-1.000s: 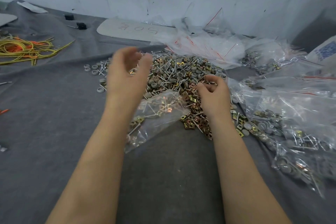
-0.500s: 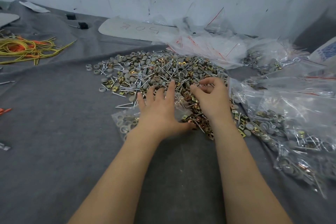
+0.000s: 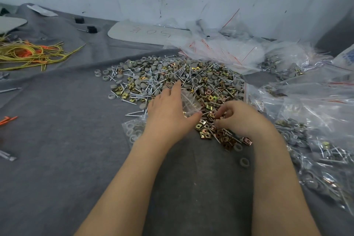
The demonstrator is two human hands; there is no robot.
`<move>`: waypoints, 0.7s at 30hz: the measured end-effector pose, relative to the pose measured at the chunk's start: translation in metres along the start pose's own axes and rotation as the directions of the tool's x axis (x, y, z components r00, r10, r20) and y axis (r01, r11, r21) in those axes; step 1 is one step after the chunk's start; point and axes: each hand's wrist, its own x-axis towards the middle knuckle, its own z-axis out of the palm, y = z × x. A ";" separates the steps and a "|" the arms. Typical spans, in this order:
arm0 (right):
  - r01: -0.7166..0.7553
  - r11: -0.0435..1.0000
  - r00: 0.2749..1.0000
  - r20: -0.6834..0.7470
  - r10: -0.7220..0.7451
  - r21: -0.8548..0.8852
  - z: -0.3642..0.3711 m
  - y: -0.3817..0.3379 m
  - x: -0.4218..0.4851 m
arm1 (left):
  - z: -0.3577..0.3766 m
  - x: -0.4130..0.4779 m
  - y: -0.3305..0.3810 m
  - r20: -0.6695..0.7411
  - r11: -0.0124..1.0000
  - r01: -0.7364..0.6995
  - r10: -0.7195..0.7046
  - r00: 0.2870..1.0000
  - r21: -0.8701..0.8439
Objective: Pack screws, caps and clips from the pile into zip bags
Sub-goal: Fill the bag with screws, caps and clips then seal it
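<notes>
Pile (image 3: 178, 80) of mixed screws (image 3: 134, 114), caps (image 3: 105, 78) and clips (image 3: 206, 132) sits mid-cloth (image 3: 67, 140), just ahead of both hands. Mostly unpacked: hundreds loose, not countable. One zip bag (image 3: 188, 104) in work, lying under left hand (image 3: 168, 119), some caps already inside. Left thumb and fingers hold its mouth up. Right hand (image 3: 243, 119) is curled, fingertips pinching at gold clips on the near edge. Filled bags (image 3: 316, 140) heaped at right, overlapping: at least four, exact count unclear. Empty bags (image 3: 220, 53) behind. My read: well under half done.
</notes>
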 end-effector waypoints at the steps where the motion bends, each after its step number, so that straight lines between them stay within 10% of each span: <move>1: 0.006 0.999 1.000 0.027 -0.005 -0.045 0.001 -0.002 0.000 | -0.001 0.000 0.000 0.004 1.000 0.003 -0.003 1.000 -0.006; 13: -0.064 0.989 0.982 -0.184 0.039 -0.133 0.026 -0.016 0.009 | -0.003 -0.002 0.002 0.018 0.999 0.019 -0.019 1.000 -0.032; 21: 0.210 0.840 0.928 -0.372 -0.010 0.501 0.016 -0.019 0.006 | 0.000 -0.004 0.003 0.030 1.000 -0.015 0.016 0.999 -0.018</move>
